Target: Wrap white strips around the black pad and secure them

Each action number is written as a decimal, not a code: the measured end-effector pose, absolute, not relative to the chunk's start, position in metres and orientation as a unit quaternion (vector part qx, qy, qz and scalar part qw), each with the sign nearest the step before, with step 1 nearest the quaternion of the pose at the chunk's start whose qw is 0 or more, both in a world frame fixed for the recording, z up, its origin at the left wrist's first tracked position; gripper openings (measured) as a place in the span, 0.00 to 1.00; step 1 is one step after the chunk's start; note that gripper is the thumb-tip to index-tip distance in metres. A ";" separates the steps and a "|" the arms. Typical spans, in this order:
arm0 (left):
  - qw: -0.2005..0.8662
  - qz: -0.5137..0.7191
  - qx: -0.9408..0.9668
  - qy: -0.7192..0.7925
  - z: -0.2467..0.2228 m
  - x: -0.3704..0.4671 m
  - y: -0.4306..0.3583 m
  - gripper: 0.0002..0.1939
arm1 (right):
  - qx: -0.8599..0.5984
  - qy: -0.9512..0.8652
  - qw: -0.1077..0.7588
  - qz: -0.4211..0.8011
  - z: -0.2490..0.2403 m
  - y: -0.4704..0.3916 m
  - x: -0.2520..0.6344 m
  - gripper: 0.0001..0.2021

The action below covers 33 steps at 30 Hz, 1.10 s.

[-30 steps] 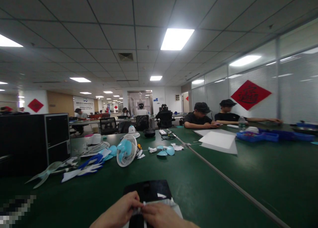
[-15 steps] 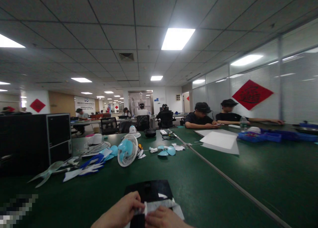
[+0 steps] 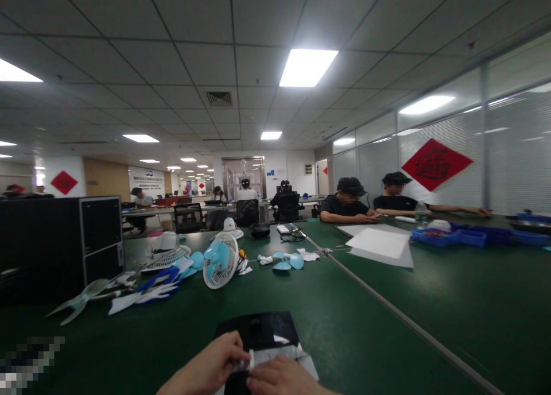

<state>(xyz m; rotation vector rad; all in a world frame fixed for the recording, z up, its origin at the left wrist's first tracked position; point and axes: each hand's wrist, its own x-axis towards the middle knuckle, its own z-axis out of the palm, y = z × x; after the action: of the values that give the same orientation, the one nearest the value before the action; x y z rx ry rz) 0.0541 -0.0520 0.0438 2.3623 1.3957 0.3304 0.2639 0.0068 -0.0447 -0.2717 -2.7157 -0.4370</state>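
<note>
At the bottom centre a flat black panel-like object (image 3: 258, 328) lies on the green table, its kind unclear. Over its near part lies a whitish, crinkled sheet (image 3: 303, 360) that looks like thin plastic or paper. My left hand (image 3: 210, 363) is closed, thumb and fingertips pinching the sheet near a narrow white strip (image 3: 252, 359). Just to the right, my right hand (image 3: 282, 378) bends over the sheet with its fingers together, pressing or gripping it beside the strip. Its fingertips are partly hidden, as is the near end of the black object.
Beyond my hands stand a white and blue fan (image 3: 220, 260), blue fan blades (image 3: 288, 261) and white-blue gloves (image 3: 146, 294). A black computer case (image 3: 101, 234) is at left. Paper sheets (image 3: 381, 246) and blue trays (image 3: 447, 236) lie at right, near two seated people.
My right hand has shifted slightly left and lies a little flatter on the sheet. The left hand keeps its pinch in nearly the same place.
</note>
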 end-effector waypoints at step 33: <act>0.214 0.152 0.804 0.533 0.052 0.037 -0.061 0.16 | -0.206 -0.955 0.167 0.134 0.024 -0.021 0.327 0.13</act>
<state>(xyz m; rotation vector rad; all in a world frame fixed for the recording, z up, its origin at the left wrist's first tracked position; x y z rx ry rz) 0.0373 -0.0611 0.0524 2.2309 1.4791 0.4221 0.3273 -0.0206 0.0244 -0.5865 -2.7177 0.3827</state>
